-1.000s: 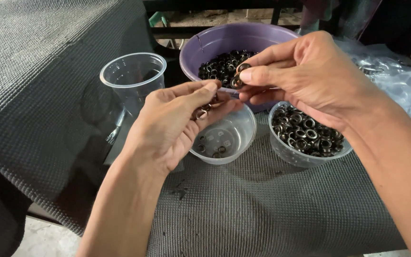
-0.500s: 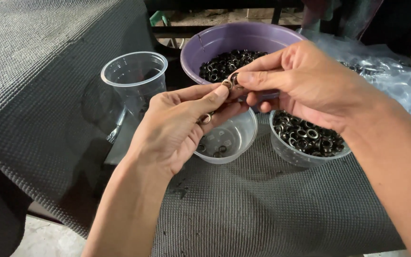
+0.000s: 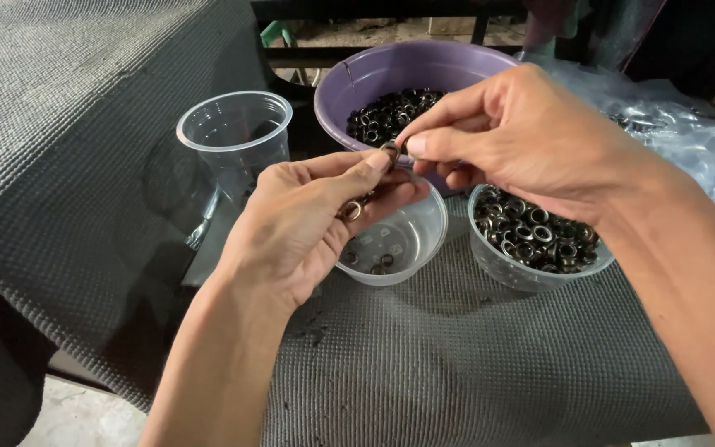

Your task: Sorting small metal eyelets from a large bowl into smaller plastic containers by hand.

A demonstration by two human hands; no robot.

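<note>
Both hands meet above the clear shallow cup [image 3: 399, 240], which stands on the grey textured worktop [image 3: 457, 372] and contains a few loose pieces. The left hand [image 3: 308, 223] and right hand [image 3: 523, 136] together pinch one small metal ring [image 3: 391, 151] between thumb and forefinger tips, fingers narrow on it. A second ring [image 3: 349, 210] sits lower in the left hand's fingers. The purple bowl [image 3: 357, 83] behind holds many dark rings; a clear cup of rings [image 3: 531, 236] stands right. A tall clear cup [image 3: 233, 136] stands left. Crumpled plastic bag [image 3: 688, 141] lies far right.
</note>
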